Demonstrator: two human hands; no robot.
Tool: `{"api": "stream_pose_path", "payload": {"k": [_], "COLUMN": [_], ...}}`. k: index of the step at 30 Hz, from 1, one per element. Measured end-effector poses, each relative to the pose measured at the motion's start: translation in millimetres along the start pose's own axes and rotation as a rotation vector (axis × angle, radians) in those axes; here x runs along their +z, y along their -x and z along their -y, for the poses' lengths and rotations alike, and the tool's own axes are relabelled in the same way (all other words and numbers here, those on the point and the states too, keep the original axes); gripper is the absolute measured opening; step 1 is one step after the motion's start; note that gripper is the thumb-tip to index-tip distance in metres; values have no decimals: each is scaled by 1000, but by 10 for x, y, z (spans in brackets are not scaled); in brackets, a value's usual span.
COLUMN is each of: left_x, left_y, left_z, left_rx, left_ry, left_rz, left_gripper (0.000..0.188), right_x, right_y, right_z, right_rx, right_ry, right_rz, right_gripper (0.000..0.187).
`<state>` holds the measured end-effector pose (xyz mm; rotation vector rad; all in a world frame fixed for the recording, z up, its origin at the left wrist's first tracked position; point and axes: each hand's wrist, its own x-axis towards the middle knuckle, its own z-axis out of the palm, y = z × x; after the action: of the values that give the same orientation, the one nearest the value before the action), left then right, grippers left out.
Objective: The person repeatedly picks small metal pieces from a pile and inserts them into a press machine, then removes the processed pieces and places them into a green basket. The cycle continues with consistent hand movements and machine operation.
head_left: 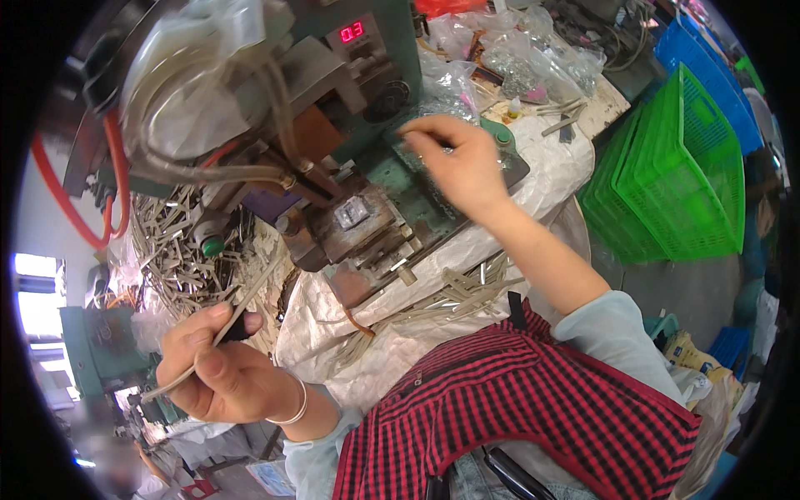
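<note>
My left hand [221, 371], at the lower left, is closed on a long, thin grey strip [250, 296]. The strip slants up toward the machine, its lower end sticking out below my fingers. Something black [240, 327] covers a fingertip of that hand. Over the machine's green base, my right hand [462, 162] has its fingers curled together; whatever they pinch, if anything, is too small and blurred to name. Between the hands stands the machine's metal fixture [367, 218], with a small shiny plate [352, 212] on top. Clear hoses [225, 173] run down beside it.
Grey strips lie in a pile [179, 258] at the left and a bundle [442, 296] nearer me. A green button [213, 247] sits by the fixture. Clear bags of small parts [525, 62] lie behind. Stacked green crates [667, 179] stand right. Another person [112, 462] is blurred at lower left.
</note>
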<state>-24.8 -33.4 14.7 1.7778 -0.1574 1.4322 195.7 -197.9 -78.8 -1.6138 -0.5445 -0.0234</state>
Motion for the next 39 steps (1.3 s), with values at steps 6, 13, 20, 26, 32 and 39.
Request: {"api": "stream_pose_path", "payload": {"k": [6,13,20,26,32,39], "left_x": [-19,53,123,65,-21,80], "left_y": [-133,-156,24,-28,-181,-158], "left_z": [461,463,335,248,446,439], "left_rx": [-197,-182,-143,-128,-288,-256], "left_ry": [78,69,-8,5,191,178], "left_rz": [-57,-109,-52,-88,-86,-127], "left_gripper": [14,14,13,16,15,13], "right_x": [569,557,524,469,639,635], "right_y": [389,341,373,339,416,391], "right_z": [317,448,549,373,491,591], "right_rx": [74,236,159,198,420,404], "right_ry": [-520,-590,-507,-428,-741,-788], "right_rz": [234,282,231,231,180,97], "right_gripper": [27,47,42,44,51,41]}}
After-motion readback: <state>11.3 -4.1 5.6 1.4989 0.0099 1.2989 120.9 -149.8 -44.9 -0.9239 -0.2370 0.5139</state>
